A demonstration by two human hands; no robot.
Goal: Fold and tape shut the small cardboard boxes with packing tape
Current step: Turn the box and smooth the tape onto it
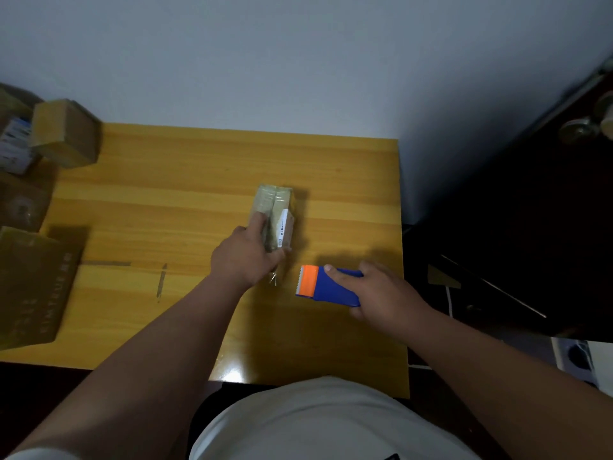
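Note:
A small cardboard box (274,207) lies in the middle of the yellow wooden table (185,180), its top flaps folded together with a seam down its length and a white label on its right side. My left hand (245,257) grips the box's near end, fingers wrapped over the top. A short tail of clear tape (274,278) hangs off the box's near end below that hand. To the right, my right hand (381,293) holds a blue tape dispenser (331,287) with an orange toothed blade facing left, apart from the box.
Another small cardboard box (66,132) sits at the table's far left corner beside a stack of parcels (13,144). A larger printed carton (33,287) leans at the left edge. Strips of tape (161,282) stick to the tabletop. A dark door (530,210) stands right.

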